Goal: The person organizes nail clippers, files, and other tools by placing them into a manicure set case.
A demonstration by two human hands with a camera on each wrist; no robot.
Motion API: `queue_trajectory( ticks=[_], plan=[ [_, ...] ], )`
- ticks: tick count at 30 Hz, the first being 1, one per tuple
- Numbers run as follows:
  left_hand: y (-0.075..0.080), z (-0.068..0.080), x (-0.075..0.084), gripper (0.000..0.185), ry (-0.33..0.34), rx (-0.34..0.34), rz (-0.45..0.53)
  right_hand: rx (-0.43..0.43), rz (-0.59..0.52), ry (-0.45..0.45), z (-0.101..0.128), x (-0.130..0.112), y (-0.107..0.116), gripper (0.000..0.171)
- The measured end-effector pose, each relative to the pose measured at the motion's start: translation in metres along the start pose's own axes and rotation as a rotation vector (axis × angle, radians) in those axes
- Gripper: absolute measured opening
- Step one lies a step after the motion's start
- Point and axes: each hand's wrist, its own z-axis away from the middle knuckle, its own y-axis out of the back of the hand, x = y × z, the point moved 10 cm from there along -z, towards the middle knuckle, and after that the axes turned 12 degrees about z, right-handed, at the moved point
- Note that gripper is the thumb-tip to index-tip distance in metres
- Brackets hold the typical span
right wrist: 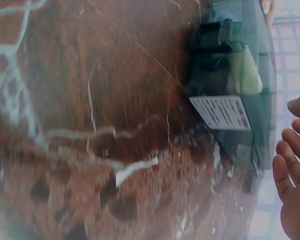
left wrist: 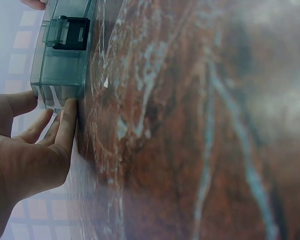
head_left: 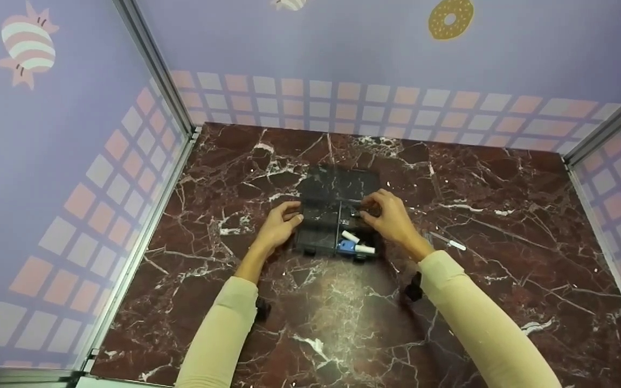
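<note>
A dark translucent plastic case (head_left: 316, 237) lies on the marbled table with its lid (head_left: 340, 180) folded back; a divider runs down its middle. My left hand (head_left: 279, 225) grips its left end, thumb at the upper edge and fingers low on the side wall (left wrist: 57, 92). My right hand (head_left: 390, 216) is over the right rim, fingers loosely bent, nothing showing between them. In the right wrist view those fingertips (right wrist: 285, 137) are beside the wall with the printed label (right wrist: 220, 112). The front right compartment holds a blue piece (head_left: 347, 246) and white sticks (head_left: 365, 249).
A thin clear stick with a white end (head_left: 456, 244) lies on the table right of the case, near my right forearm. Patterned panels (head_left: 364, 102) wall the table (head_left: 343, 323) at the back and both sides. Black latches (left wrist: 72, 33) project from the case front.
</note>
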Motion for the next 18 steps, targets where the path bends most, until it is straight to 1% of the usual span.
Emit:
queue_trajectory(
  ticks=[6, 10, 18],
  plan=[
    [0.002, 0.000, 0.000, 0.048, -0.001, 0.000, -0.017, -0.036, -0.008, -0.012, 0.010, 0.013, 0.019, 0.021],
    [0.002, 0.000, 0.000, 0.048, -0.005, 0.003, -0.027, -0.039, 0.026, 0.007, 0.021, 0.026, 0.035, 0.020],
    [0.001, 0.000, 0.000, 0.048, -0.010, -0.002, -0.002, -0.064, 0.115, -0.027, 0.052, 0.065, 0.056, 0.021]
  ],
)
